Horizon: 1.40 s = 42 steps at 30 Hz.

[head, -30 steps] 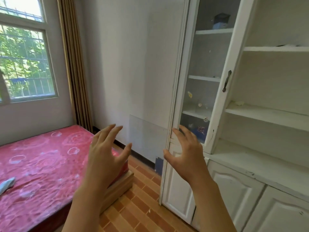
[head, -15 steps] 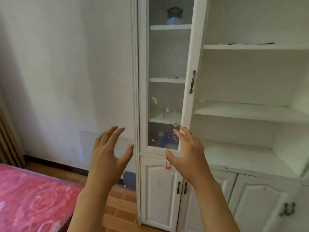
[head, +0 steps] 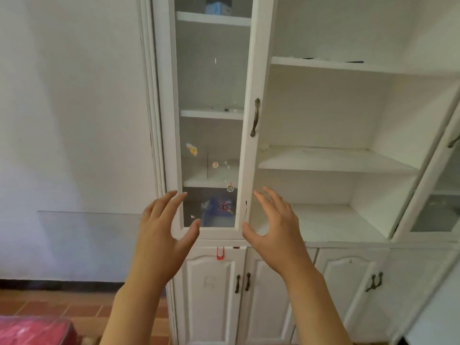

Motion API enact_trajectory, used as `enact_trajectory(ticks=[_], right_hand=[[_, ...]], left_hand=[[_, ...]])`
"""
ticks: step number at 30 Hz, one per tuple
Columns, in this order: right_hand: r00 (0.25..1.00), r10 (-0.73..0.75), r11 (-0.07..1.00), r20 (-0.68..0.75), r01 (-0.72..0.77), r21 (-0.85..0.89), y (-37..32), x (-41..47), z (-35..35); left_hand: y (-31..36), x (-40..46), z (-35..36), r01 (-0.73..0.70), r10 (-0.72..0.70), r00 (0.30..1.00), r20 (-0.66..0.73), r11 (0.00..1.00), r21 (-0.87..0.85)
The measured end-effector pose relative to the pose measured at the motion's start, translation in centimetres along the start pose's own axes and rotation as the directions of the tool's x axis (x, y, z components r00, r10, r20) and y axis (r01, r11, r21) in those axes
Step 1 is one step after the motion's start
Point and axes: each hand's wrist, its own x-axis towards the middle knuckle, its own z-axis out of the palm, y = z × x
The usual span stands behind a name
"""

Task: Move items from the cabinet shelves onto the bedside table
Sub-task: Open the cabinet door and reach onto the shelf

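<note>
A white cabinet (head: 323, 240) fills the view. Its narrow glass door (head: 211, 90) stands shut, with a dark handle (head: 255, 117) on the right stile. Behind the glass a blue item (head: 217, 212) sits on the lowest shelf and a light blue box (head: 216, 7) on the top shelf. My left hand (head: 161, 235) and my right hand (head: 276, 227) are raised in front of the door's lower part, fingers spread, holding nothing and not touching it. The bedside table is out of view.
To the right are open white shelves (head: 333, 160), with small dark things on the upper one (head: 356, 62). Lower cupboard doors (head: 211, 295) have dark handles. A red clip (head: 220, 253) hangs below the glass door. A red mattress corner (head: 34, 329) lies at bottom left on the brick-tile floor.
The view has swung right from the bed and window to face the cabinet, and come closer. Both hands stay raised and spread, empty.
</note>
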Motion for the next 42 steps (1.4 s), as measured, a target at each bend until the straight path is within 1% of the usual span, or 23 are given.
enact_trajectory(ticks=[5,15,22,27,32,37,42], right_hand=[[1.0,0.015,1.0,-0.001,-0.015,-0.003,3.7,3.5,1.2],[0.999,-0.038,0.998,0.014,0.037,0.042,13.1,15.4,3.2],[0.996,-0.048,0.996,0.075,0.041,0.085,18.9,22.4,4.6],[0.994,-0.068,0.991,0.086,0.058,0.118,21.9,25.4,6.0],[0.993,-0.077,0.988,0.091,0.064,0.139,23.1,27.3,6.6],[0.995,-0.077,0.987,0.059,0.067,0.149,23.9,29.2,6.7],[0.997,-0.074,0.988,0.021,0.071,0.138,24.4,31.7,6.8]], left_hand=[[-0.2,3.9,4.2,-0.06,0.06,0.998,0.014,0.998,0.005],[0.8,13.3,14.8,-0.066,0.066,0.998,0.004,0.995,0.07],[2.1,18.2,20.9,0.015,-0.014,1.0,-0.01,0.997,0.077],[2.4,20.0,23.8,0.027,-0.026,1.0,-0.011,0.992,0.12],[2.5,22.3,25.1,0.007,-0.004,1.0,-0.027,0.992,0.129],[2.6,25.0,26.1,-0.057,0.062,0.997,-0.049,0.992,0.11],[2.8,28.6,26.4,-0.21,0.23,0.966,-0.116,0.964,0.161]])
